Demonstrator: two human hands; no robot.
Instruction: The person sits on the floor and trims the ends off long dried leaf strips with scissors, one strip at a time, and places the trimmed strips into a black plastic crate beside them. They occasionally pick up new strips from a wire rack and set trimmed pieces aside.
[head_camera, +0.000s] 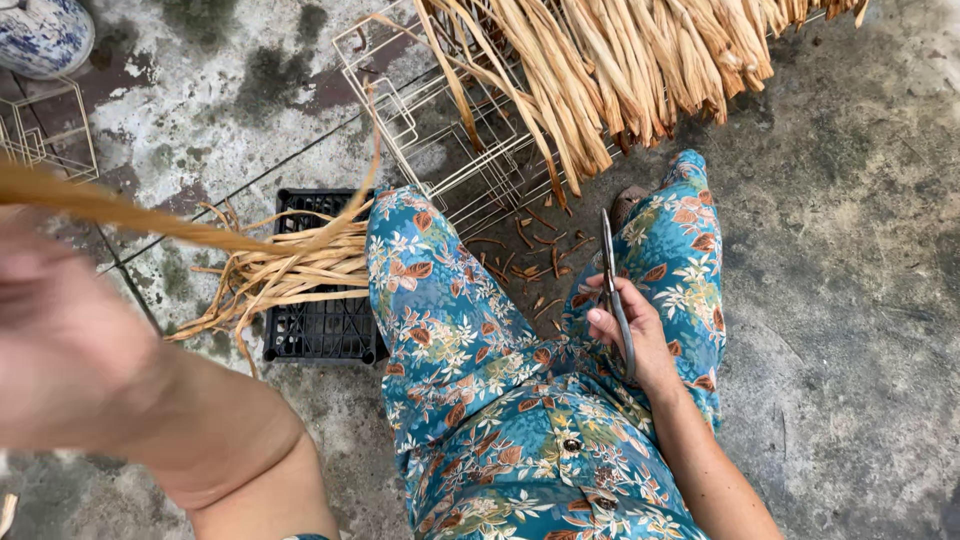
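Seated person, floral blue trousers, bare concrete floor. Right hand (628, 330) rests on the right thigh, fingers wrapped round the handles of grey metal scissors (612, 290), blades together and pointing away from the body. Left hand (60, 340) is raised close to the camera and badly blurred; a long tan fibre strand (150, 220) runs from it toward the floor, but I cannot tell whether the fingers are clamped on it or how. Hands well apart. The strand looks light, dry and limp, bending in a long curve under its own weight; probably splits lengthwise and frays, so best held near one end, pinched flat, with the cut made across it. More loose strands (290, 270) lie over a black plastic crate (320, 330) just beside the left knee. A large bundle of the same fibre (620, 70) lies ahead, partly over pale wire frames (440, 150). Short offcuts (530, 250) are scattered between the knees. A blue-and-white ceramic vessel (40, 35) sits top left. No packages, labels or signs show.
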